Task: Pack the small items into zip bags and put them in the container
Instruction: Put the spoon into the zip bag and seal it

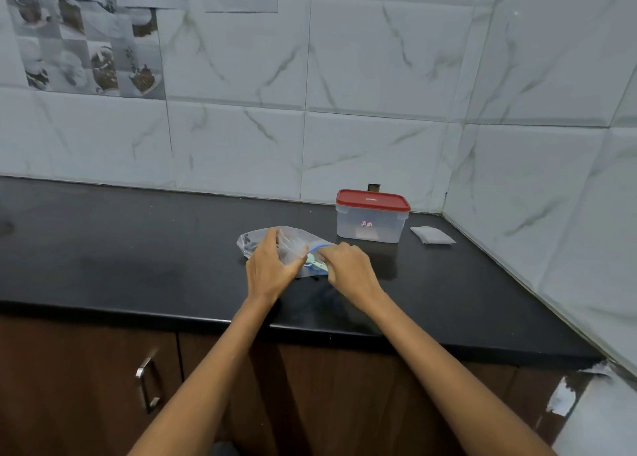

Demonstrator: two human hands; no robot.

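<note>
Countertop (138, 249): I see a black slab.
Middle: clear zip bag (262, 238).
Back right corner: red-lidded container (370, 221); beside it, a small white packet (432, 235).

A single head-worn wide-angle view looks forward and down from close above the near edge of the surface (138, 249), facing the tiled wall (379, 93) at the far side.

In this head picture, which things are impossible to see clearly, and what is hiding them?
- Head view: what lies inside the zip bag: the left hand and right hand cover it, and crinkled plastic blurs it.
- Head view: contents of the container: frosted walls and the red lid hide them.
- Head view: the label text: too small.
- Head view: the packet contents: opaque.
</note>
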